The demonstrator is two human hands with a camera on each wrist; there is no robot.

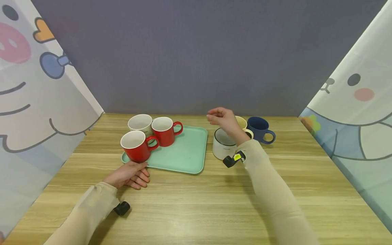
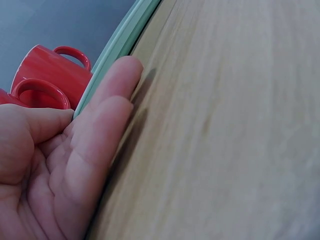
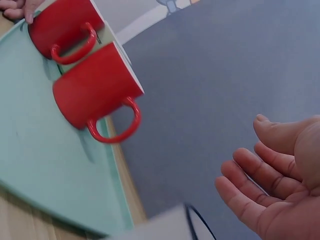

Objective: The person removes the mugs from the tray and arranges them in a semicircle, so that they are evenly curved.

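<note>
My left hand (image 1: 131,175) is at the front left edge of a mint green tray (image 1: 183,156). Its thumb lies over the rim, with the fingers on the outer side, as the left wrist view shows. Just behind it a red mug (image 1: 136,149) stands on the tray, beside a second red mug (image 1: 165,134) and a cream mug (image 1: 139,121). My right hand (image 1: 225,120) hovers in the air right of the tray with loosely bent fingers and nothing between them. Below its wrist stands a white mug with a black rim (image 1: 222,148), partly covered by the forearm.
Behind the right wrist are a pale yellow mug (image 1: 242,122) and a navy blue mug (image 1: 258,127), handle to the right. All stand on a wood-grain table (image 1: 190,211). A grey wall (image 1: 196,58) closes off the back, with printed cartoon panels at both sides.
</note>
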